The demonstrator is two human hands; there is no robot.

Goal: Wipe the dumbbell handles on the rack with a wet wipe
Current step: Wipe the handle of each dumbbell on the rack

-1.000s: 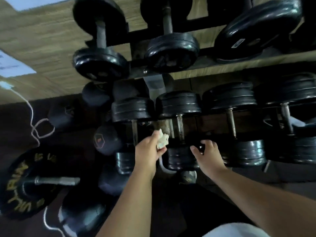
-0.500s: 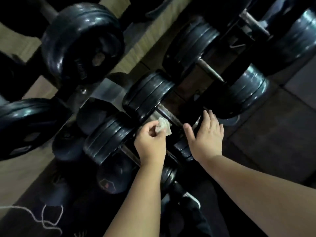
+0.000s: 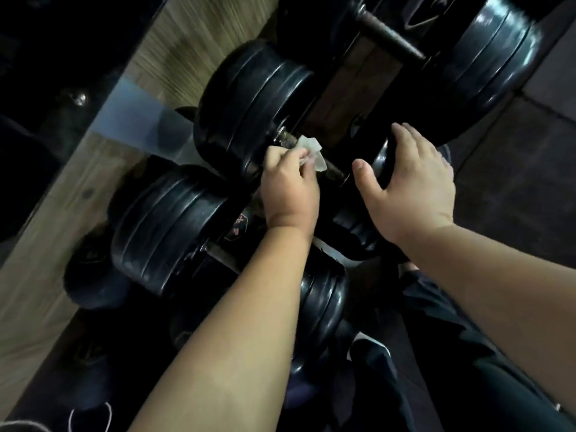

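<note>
Head cam view, looking steeply down at the rack, and the whole scene sits tilted in frame. The left hand (image 3: 290,185) comes up from the bottom middle on a bare forearm, wrist pretty straight, knuckles toward the camera, fingers (image 3: 304,157) curled in and pinching a crumpled white wet wipe (image 3: 311,152). The wipe is pressed right onto the metal handle (image 3: 332,171) of the middle dumbbell (image 3: 249,120), close to its big black far-side weight, so it's touching the bar near that end. The right hand (image 3: 411,185) reaches in from the lower right, palm down, fingers loosely spread and slightly bent, thumb (image 3: 363,174) stuck out toward the left hand. It's draped over the near-side weight of that same dumbbell; it looks like it's resting on it, but I can't tell how firm the contact is since the weight is so dark. It isn't gripping anything. Another dumbbell (image 3: 168,232) lies just below-left, partly hidden under the left forearm, and a third dumbbell (image 3: 486,57) with a dark bar sits top right. A pale wooden floor (image 3: 46,244) shows at left, with a bit of white cord (image 3: 90,413) at the bottom-left corner. Edges are blurry and dim.
</note>
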